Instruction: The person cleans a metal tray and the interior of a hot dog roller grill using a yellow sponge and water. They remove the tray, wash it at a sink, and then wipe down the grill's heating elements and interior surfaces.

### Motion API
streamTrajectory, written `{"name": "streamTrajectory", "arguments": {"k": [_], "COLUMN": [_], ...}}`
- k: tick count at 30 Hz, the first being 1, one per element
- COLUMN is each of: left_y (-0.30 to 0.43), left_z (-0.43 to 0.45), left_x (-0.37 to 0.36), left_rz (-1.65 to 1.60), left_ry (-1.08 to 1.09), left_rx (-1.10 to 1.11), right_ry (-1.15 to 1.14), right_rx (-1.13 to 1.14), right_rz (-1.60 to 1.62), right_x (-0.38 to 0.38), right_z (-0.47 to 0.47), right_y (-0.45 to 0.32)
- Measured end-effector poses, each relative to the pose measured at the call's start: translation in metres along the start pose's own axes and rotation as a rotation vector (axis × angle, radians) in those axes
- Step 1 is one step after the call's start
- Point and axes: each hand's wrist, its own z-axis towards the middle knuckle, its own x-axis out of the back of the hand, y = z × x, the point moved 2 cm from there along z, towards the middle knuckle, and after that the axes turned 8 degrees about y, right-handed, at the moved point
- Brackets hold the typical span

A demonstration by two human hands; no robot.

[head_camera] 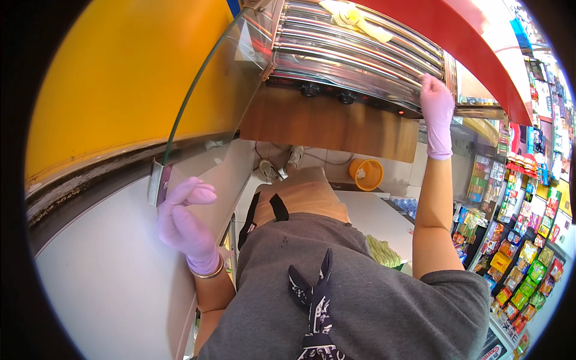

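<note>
My right hand (436, 99), in a thin pink glove, is curled at the right end of a roller grill. Its fingertips meet one of the metal rollers (342, 58) in this view; whether they grip anything is hidden. A crumpled white and yellow cloth (353, 17) lies across the far rollers. My left hand (186, 220), gloved the same way, is raised with bent fingers above a white counter (112, 256). Close to its fingertips is the metal bracket (156, 183) at the lower corner of a clear glass panel (211, 90). I see nothing clearly held in it.
Black knobs (309, 91) and a red light (400, 112) line the grill's front, above a brown wooden board (328, 121). An orange bin (366, 174) stands on the tiled floor. A green cloth (382, 252) hangs by a white surface (373, 216). Packaged goods (517, 270) fill racks at right.
</note>
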Motion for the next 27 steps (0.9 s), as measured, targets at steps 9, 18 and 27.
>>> {"name": "streamTrajectory", "arguments": {"k": [9,18,27], "left_y": [0.003,-0.002,0.002], "left_z": [0.004,0.001,0.004], "left_x": [0.002,0.007,-0.001], "left_rz": [0.027,0.055,0.007], "left_ry": [0.057,-0.013,0.067], "left_rx": [0.113,0.038,0.035], "right_ry": [0.032,-0.019,0.154], "right_rx": [0.444,-0.092,0.325], "right_rz": [0.263,0.372,0.428], "right_x": [-0.07,-0.028,-0.088], "right_z": [0.075,0.024,-0.026], "right_y": [-0.146,0.032,-0.194]}}
